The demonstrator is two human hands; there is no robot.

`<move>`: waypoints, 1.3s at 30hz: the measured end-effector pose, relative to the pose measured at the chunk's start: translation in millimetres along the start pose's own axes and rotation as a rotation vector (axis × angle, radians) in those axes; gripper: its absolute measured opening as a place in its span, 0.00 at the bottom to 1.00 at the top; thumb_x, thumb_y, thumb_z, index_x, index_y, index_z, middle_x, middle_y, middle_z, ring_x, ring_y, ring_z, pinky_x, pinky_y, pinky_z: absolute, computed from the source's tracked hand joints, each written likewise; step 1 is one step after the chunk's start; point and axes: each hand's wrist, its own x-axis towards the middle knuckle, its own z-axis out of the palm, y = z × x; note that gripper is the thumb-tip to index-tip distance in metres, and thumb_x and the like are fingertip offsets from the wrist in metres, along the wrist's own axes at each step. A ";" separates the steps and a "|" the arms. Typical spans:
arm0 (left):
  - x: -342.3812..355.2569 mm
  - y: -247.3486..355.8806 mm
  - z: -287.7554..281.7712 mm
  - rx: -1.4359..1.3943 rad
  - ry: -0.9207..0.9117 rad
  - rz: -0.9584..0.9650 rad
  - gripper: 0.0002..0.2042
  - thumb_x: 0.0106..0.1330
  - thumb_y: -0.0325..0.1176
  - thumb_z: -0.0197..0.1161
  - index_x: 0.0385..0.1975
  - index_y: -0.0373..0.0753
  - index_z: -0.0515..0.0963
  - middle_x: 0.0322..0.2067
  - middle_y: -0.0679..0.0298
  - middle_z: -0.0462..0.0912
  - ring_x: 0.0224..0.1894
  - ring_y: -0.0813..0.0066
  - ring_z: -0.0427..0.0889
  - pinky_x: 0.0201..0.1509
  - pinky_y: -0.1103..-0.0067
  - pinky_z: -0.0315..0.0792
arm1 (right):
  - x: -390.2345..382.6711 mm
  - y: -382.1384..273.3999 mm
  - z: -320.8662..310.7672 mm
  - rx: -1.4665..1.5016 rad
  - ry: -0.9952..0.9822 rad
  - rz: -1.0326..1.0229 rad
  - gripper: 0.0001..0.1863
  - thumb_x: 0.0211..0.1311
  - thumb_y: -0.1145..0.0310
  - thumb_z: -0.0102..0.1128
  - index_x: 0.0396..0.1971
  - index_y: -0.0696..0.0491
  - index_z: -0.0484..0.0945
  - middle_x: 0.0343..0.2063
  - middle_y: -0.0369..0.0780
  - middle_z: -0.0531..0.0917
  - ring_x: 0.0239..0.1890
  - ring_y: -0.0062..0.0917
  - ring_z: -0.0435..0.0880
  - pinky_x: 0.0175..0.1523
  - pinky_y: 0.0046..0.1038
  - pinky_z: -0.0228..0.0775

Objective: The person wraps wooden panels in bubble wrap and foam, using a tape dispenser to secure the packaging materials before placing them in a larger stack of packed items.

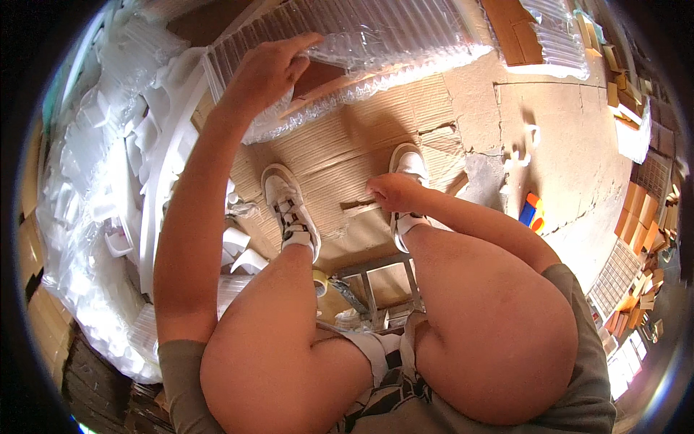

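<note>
My left hand reaches out at the upper left. Its thumb and forefinger close on the near edge of clear air-column wrap, which lies over a brown cardboard piece. A puffed edge of the wrap runs below my wrist toward the right. Over my right shoe, my right hand hangs with its fingers curled closed. What those fingers hold, if anything, is hidden. My left shoe rests on the flattened corrugated cardboard.
White foam and clear plastic wrap pile up on my left. Between my legs are a roll of tape and a metal frame. A blue and orange object lies at right. Small cardboard boxes stand farther right.
</note>
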 end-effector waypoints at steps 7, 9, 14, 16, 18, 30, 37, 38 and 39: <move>-41.8 14.4 36.7 0.423 0.143 0.147 0.34 0.71 0.38 0.63 0.76 0.49 0.59 0.75 0.58 0.63 0.74 0.48 0.64 0.73 0.53 0.63 | -5.8 -3.7 -8.5 0.092 0.075 -0.102 0.08 0.63 0.71 0.55 0.39 0.56 0.80 0.34 0.51 0.85 0.41 0.51 0.85 0.45 0.47 0.76; -50.3 13.2 51.6 0.511 0.122 0.096 0.42 0.68 0.45 0.66 0.79 0.51 0.52 0.79 0.62 0.52 0.78 0.51 0.56 0.75 0.46 0.57 | -5.2 -3.5 -6.3 0.031 0.110 -0.098 0.08 0.62 0.72 0.55 0.39 0.56 0.80 0.33 0.51 0.85 0.40 0.51 0.85 0.44 0.47 0.76; -52.8 4.7 49.1 0.406 0.315 0.075 0.44 0.63 0.47 0.71 0.77 0.50 0.55 0.79 0.58 0.51 0.79 0.47 0.53 0.77 0.47 0.55 | 1.5 19.6 -12.0 0.311 0.245 -0.054 0.08 0.64 0.74 0.54 0.39 0.58 0.80 0.35 0.45 0.86 0.36 0.41 0.85 0.44 0.39 0.78; -58.5 3.8 39.9 0.347 0.334 -0.021 0.44 0.62 0.46 0.73 0.77 0.48 0.57 0.78 0.56 0.52 0.79 0.47 0.52 0.77 0.47 0.55 | 0.4 44.9 -37.4 0.688 0.474 0.087 0.09 0.66 0.75 0.52 0.42 0.58 0.80 0.38 0.42 0.85 0.39 0.33 0.82 0.45 0.34 0.76; -76.2 -3.3 31.2 0.285 0.356 0.081 0.41 0.63 0.45 0.72 0.75 0.47 0.60 0.77 0.54 0.54 0.78 0.47 0.54 0.77 0.49 0.55 | -5.7 84.3 -97.6 0.390 0.902 -0.032 0.12 0.69 0.75 0.50 0.49 0.57 0.78 0.42 0.39 0.82 0.44 0.24 0.78 0.47 0.28 0.72; -137.7 -141.3 122.4 -1.288 0.580 -0.453 0.23 0.80 0.52 0.46 0.66 0.47 0.70 0.55 0.66 0.80 0.58 0.69 0.78 0.63 0.67 0.70 | 40.6 143.2 -310.5 1.419 0.606 0.063 0.30 0.75 0.44 0.51 0.65 0.50 0.75 0.61 0.37 0.80 0.62 0.31 0.76 0.71 0.38 0.61; -155.8 -104.7 62.8 -1.417 0.483 -0.600 0.36 0.74 0.64 0.50 0.76 0.51 0.59 0.64 0.65 0.76 0.64 0.67 0.75 0.68 0.67 0.71 | 13.7 131.0 -300.6 1.169 0.802 -0.059 0.24 0.77 0.46 0.50 0.60 0.47 0.76 0.50 0.34 0.83 0.51 0.27 0.81 0.55 0.33 0.73; -164.3 -100.2 51.7 -1.393 0.477 -0.821 0.34 0.76 0.63 0.48 0.75 0.50 0.59 0.64 0.64 0.75 0.64 0.67 0.76 0.68 0.66 0.70 | 1.0 124.4 -296.6 1.108 0.760 -0.066 0.26 0.78 0.46 0.48 0.63 0.48 0.74 0.53 0.35 0.82 0.52 0.27 0.81 0.57 0.33 0.74; -173.3 -94.4 45.2 -1.363 0.425 -0.744 0.34 0.76 0.63 0.47 0.76 0.51 0.58 0.64 0.64 0.75 0.64 0.67 0.76 0.68 0.65 0.70 | -12.6 116.9 -293.2 1.047 0.721 -0.075 0.28 0.79 0.45 0.46 0.65 0.49 0.72 0.56 0.36 0.82 0.53 0.28 0.82 0.58 0.33 0.75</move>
